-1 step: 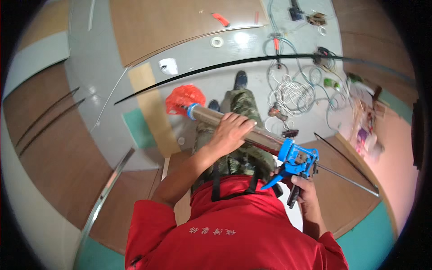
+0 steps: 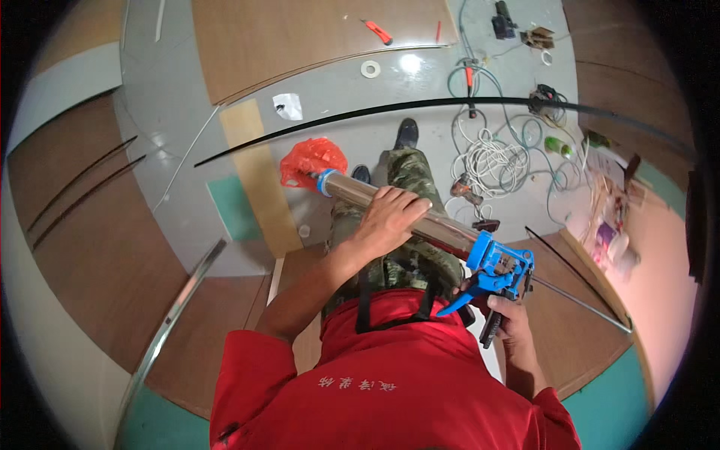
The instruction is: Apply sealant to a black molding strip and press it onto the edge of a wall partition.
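Note:
A caulking gun [image 2: 450, 234] with a long silver barrel and blue end fittings lies slantwise across my thighs. My left hand [image 2: 390, 217] is wrapped over the middle of the barrel from above. At the gun's near right end, my right hand [image 2: 511, 316] grips the handle beside the blue trigger [image 2: 459, 301]; part of that hand is hidden behind the gun. The metal push rod [image 2: 577, 301] sticks out behind it to the right. The nozzle end, past the front blue cap [image 2: 325, 182], reaches a crumpled red plastic bag [image 2: 311, 157], which partly hides the tip.
A long black strip [image 2: 337, 116] crosses in front of my feet. Coiled white cable [image 2: 493, 163], a hose and a power drill [image 2: 465, 187] lie on the floor to the right. Farther off are a tape roll [image 2: 370, 69] and a red utility knife [image 2: 378, 32] on a brown board [image 2: 300, 45].

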`<state>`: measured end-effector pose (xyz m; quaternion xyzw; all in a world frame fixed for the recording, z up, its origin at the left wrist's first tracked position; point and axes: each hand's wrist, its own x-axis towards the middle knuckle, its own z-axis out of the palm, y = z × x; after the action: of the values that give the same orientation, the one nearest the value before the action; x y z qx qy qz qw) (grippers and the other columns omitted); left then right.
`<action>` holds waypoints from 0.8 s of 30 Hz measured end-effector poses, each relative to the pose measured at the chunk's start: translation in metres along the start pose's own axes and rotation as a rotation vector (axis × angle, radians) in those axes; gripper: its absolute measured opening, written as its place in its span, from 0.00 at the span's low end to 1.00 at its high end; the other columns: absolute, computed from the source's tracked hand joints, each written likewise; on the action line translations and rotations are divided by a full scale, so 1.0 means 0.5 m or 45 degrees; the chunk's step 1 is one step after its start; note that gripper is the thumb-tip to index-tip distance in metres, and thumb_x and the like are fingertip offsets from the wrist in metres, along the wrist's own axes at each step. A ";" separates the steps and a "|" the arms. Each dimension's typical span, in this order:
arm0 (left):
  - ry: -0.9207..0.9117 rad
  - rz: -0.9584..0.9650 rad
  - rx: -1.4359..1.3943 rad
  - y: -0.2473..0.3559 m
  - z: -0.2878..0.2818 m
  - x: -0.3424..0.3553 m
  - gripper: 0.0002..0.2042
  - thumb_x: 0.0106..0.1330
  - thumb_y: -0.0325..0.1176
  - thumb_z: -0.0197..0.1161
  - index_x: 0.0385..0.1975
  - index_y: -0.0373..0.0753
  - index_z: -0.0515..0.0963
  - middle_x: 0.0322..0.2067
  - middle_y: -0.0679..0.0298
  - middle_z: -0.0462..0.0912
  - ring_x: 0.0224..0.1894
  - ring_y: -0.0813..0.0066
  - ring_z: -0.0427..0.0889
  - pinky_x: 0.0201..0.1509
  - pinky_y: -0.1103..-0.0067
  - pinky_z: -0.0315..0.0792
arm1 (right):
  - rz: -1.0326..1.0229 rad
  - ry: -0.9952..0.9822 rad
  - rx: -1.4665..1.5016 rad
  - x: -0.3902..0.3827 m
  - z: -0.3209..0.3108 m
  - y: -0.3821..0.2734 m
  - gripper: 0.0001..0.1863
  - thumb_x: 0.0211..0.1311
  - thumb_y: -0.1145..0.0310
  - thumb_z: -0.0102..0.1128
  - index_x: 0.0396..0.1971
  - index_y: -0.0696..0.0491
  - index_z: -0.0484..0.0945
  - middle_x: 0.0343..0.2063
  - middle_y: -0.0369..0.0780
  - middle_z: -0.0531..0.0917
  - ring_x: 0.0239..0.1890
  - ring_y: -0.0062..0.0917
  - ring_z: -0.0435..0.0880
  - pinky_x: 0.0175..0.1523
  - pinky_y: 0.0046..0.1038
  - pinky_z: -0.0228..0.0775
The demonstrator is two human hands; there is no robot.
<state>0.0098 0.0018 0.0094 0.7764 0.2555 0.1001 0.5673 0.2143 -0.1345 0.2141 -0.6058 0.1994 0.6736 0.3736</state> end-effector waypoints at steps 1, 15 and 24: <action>0.002 -0.056 -0.018 0.021 -0.001 0.008 0.23 0.49 0.26 0.68 0.49 0.41 0.75 0.45 0.59 0.79 0.50 0.58 0.76 0.56 0.64 0.66 | 0.072 0.078 -0.004 -0.014 -0.003 -0.020 0.34 0.52 0.69 0.70 0.59 0.61 0.69 0.49 0.49 0.82 0.54 0.47 0.82 0.63 0.46 0.72; 0.542 -0.387 0.321 0.093 -0.132 -0.126 0.20 0.53 0.26 0.66 0.49 0.41 0.77 0.48 0.59 0.79 0.54 0.56 0.75 0.62 0.62 0.66 | -0.105 -0.509 -0.695 0.031 0.114 -0.092 0.32 0.62 0.65 0.67 0.62 0.59 0.65 0.51 0.48 0.80 0.54 0.42 0.81 0.61 0.46 0.71; 1.360 -0.737 -0.379 -0.132 -0.167 -0.336 0.29 0.61 0.25 0.64 0.65 0.34 0.65 0.64 0.48 0.69 0.68 0.57 0.67 0.71 0.69 0.61 | -0.606 -0.475 -1.098 0.095 0.351 -0.067 0.33 0.54 0.72 0.63 0.61 0.62 0.66 0.48 0.48 0.82 0.51 0.43 0.83 0.60 0.47 0.74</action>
<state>-0.1889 0.0001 -0.0014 0.4312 0.6871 0.3514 0.4675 0.1229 0.0261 0.2071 -0.6028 -0.3089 0.6873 0.2624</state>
